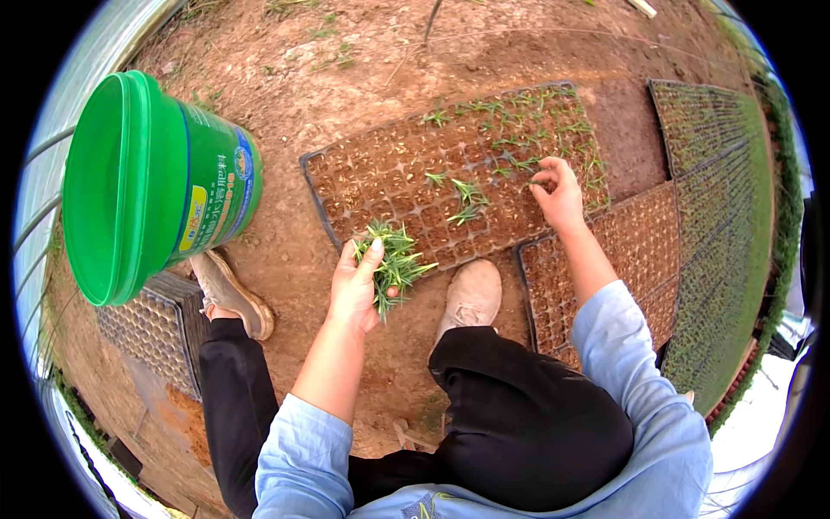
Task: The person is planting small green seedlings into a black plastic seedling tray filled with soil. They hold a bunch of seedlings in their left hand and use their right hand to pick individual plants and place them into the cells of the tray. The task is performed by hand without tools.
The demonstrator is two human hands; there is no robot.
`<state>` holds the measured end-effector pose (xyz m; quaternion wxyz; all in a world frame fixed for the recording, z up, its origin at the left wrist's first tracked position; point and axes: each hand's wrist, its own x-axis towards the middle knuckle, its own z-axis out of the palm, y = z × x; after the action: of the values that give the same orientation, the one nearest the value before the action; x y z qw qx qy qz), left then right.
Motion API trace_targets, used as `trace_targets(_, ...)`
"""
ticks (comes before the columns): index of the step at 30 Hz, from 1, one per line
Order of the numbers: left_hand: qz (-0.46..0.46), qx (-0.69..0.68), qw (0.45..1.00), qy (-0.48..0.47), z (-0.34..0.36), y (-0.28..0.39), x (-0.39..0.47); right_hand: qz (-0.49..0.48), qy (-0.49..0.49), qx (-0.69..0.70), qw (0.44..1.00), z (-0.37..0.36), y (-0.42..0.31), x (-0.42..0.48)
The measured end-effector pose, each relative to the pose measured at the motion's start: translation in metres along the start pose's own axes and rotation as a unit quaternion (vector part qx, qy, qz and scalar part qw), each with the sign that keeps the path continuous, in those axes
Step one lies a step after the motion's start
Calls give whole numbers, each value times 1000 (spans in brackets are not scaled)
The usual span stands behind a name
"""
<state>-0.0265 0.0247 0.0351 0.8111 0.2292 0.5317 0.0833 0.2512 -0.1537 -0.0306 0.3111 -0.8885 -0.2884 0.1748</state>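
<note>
My left hand point(355, 285) holds a bunch of small green seedlings point(395, 263) with the thumb laid over them, above the near edge of a soil-filled seedling tray point(382, 175). Over the right part of that tray is my right hand point(557, 191), thumb and fingers curled close to the soil. Whether anything is between its fingertips is too small to tell. Seedlings stand in many cells at the tray's far right. A few loose seedlings point(468, 194) lie across the middle cells, and pale flecks dot the soil.
A green plastic bucket point(149, 181) with printed writing stands at left, beside a stack of plug trays point(152, 318). Another soil-filled tray point(551, 285) lies near my right forearm. Planted trays point(707, 194) stretch along the right. My shoes point(473, 292) are on bare earth close to the tray.
</note>
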Motion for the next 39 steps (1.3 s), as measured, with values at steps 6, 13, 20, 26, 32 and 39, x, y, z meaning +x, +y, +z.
trace_targets(6, 16, 5, 1000, 7, 3, 4, -2, -110, 17, -148, 983, 14, 0, 4)
trace_targets(13, 11, 22, 1000, 1, 4, 0, -1, -113, 5, -161, 980, 11, -4, 4)
trace_targets(20, 11, 10, 1000, 8, 5, 1, 0, -262, -30, -94, 960, 18, -47, -21)
trace_targets(26, 1, 16, 1000, 4, 8, 0, -2, -292, -94, -136, 942, 53, -72, -34)
trace_targets(32, 4, 8, 1000, 16, 7, -1, -3, -295, -116, -164, 934, 64, -69, -30)
trace_targets(39, 11, 2, 1000, 1, 2, 0, 0, 92, -151, 468, 866, 31, -62, -37)
